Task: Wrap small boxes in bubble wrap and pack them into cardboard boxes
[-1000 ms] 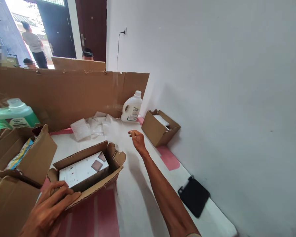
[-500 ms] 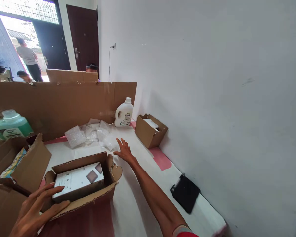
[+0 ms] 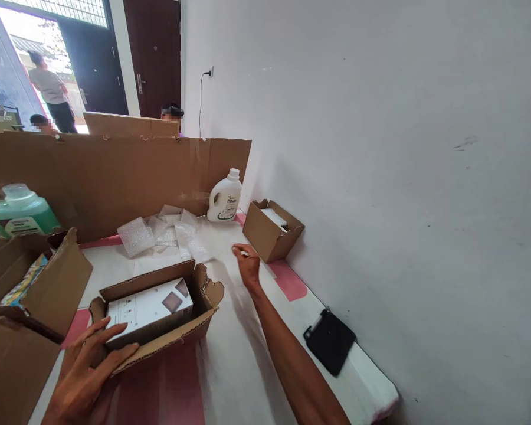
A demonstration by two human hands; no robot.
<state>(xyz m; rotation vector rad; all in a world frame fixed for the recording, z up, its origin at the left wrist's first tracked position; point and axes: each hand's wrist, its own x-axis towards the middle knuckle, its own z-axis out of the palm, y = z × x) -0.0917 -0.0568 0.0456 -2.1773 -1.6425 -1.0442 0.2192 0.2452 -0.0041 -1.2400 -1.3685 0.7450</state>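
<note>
My left hand [image 3: 86,378] lies with its fingers spread on the near flap of an open cardboard box [image 3: 203,321]. The fingertips touch the white carton [image 3: 148,307] lying inside that box. My right hand [image 3: 246,265] reaches out over the white table top, its fingers curled into a pinch. It is just right of a pile of bubble wrap [image 3: 159,233] and left of a small open cardboard box [image 3: 269,233]. What the pinch holds, if anything, I cannot make out.
A white jug [image 3: 224,199] stands at the back by a cardboard partition [image 3: 106,177]. A green bottle [image 3: 20,209] and more open boxes [image 3: 44,283] are at the left. A black pouch [image 3: 330,339] lies near the wall. People stand beyond the partition.
My right hand, spread flat half a second ago, has curled into a pinch and shifted right toward the small box. My left hand has stayed on the near box.
</note>
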